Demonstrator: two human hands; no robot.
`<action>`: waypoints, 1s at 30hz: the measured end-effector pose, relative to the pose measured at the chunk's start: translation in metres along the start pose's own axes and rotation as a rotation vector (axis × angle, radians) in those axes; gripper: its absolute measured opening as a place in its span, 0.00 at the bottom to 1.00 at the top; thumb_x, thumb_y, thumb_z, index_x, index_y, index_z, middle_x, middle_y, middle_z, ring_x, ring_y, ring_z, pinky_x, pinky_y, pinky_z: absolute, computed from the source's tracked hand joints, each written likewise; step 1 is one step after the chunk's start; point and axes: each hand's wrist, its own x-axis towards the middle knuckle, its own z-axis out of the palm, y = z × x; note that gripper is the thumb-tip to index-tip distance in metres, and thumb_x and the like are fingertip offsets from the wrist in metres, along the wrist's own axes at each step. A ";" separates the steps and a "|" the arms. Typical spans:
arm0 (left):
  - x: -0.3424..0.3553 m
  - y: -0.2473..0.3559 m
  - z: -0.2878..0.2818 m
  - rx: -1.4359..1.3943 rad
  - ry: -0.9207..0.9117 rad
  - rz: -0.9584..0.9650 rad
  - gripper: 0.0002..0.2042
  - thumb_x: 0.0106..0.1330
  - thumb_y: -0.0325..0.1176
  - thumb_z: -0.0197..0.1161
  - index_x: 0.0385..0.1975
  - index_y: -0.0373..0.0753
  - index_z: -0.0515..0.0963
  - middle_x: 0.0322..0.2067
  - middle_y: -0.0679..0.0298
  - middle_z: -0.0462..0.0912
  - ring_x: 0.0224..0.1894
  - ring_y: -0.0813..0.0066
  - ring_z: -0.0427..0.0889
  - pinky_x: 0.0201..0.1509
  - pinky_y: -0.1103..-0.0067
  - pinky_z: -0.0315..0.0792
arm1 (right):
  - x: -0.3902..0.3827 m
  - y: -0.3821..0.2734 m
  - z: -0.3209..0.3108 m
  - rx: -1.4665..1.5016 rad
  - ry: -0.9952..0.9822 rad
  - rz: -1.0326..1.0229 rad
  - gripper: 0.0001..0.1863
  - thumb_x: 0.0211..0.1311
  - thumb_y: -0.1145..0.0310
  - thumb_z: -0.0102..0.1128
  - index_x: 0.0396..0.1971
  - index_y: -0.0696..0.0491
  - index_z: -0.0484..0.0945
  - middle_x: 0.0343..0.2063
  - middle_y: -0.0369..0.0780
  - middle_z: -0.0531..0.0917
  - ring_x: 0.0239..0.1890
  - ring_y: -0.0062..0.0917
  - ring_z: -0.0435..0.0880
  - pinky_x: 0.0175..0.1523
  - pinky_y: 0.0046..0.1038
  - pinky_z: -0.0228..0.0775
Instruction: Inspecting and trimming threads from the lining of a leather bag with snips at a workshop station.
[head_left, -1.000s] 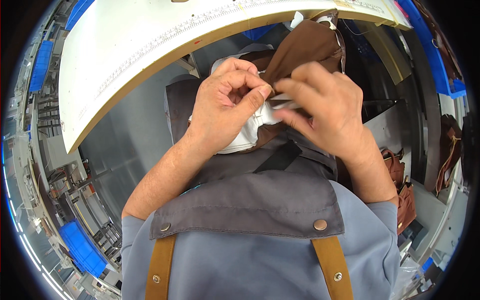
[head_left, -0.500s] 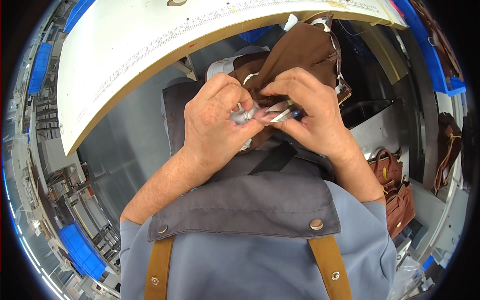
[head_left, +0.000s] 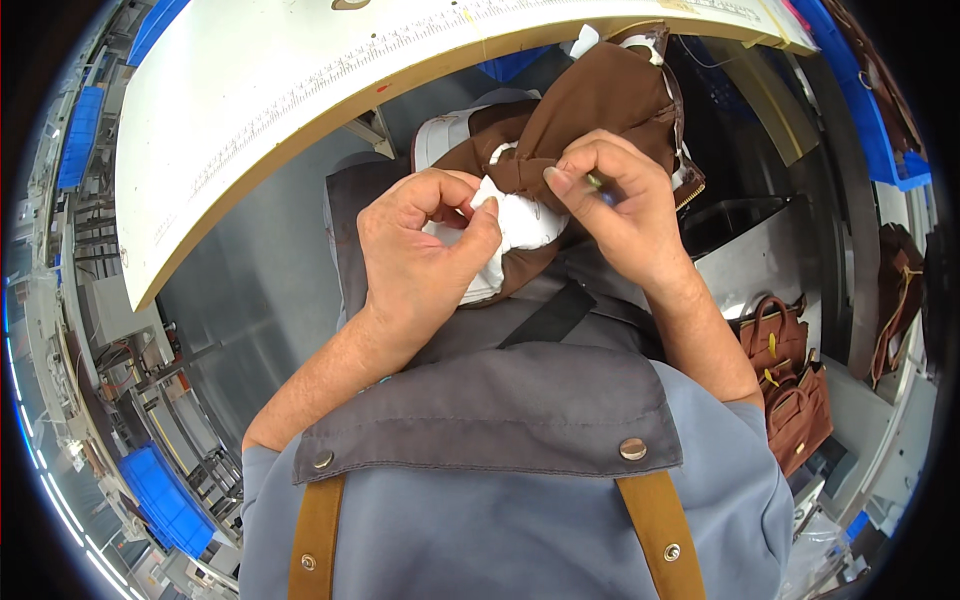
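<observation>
My left hand [head_left: 418, 240] is closed, its thumb and fingers pinching a crumpled edge of white lining [head_left: 528, 222] that belongs to a brown fabric piece [head_left: 612, 105] over my lap. Just right of it, clear of the white part, my right hand [head_left: 632, 208] has thumb and forefinger close together above the brown cloth. In its curled palm a green and blue bit of the small thread snips [head_left: 606, 197] shows. Their blades, plain half a second ago, are hidden now. A zip [head_left: 692, 192] runs along the right edge of the brown piece.
A white worktable [head_left: 260, 95] with a printed ruler curves across the top. Brown leather handbags [head_left: 790, 385] stand at the lower right. Upper right, a blue bin [head_left: 880, 130] holds more brown pieces. Machines and a blue crate [head_left: 165, 495] line the left.
The snips' blades were between my hands at the white lining and have dropped from sight. My right hand has drawn away a little, and more of the white lining now shows.
</observation>
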 end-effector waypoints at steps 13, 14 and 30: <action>-0.001 -0.014 0.001 0.026 -0.089 -0.087 0.06 0.58 0.28 0.69 0.30 0.33 0.80 0.32 0.62 0.85 0.31 0.80 0.78 0.38 0.80 0.74 | 0.004 -0.017 -0.005 -0.231 -0.001 -0.101 0.10 0.55 0.74 0.72 0.36 0.56 0.80 0.32 0.39 0.81 0.32 0.30 0.82 0.38 0.27 0.73; -0.001 -0.012 0.000 0.026 -0.084 -0.091 0.06 0.58 0.28 0.69 0.30 0.33 0.80 0.32 0.62 0.85 0.31 0.80 0.78 0.38 0.80 0.74 | 0.003 -0.024 -0.005 -0.315 -0.001 -0.085 0.13 0.53 0.72 0.73 0.38 0.55 0.80 0.33 0.39 0.81 0.32 0.32 0.82 0.37 0.28 0.74; -0.005 -0.005 0.000 -0.445 -0.074 -0.478 0.04 0.67 0.27 0.68 0.33 0.33 0.83 0.30 0.70 0.84 0.32 0.90 0.76 0.38 0.87 0.71 | -0.010 -0.034 0.000 -0.930 0.001 -0.571 0.14 0.48 0.68 0.65 0.38 0.52 0.86 0.30 0.29 0.78 0.22 0.15 0.73 0.24 0.22 0.58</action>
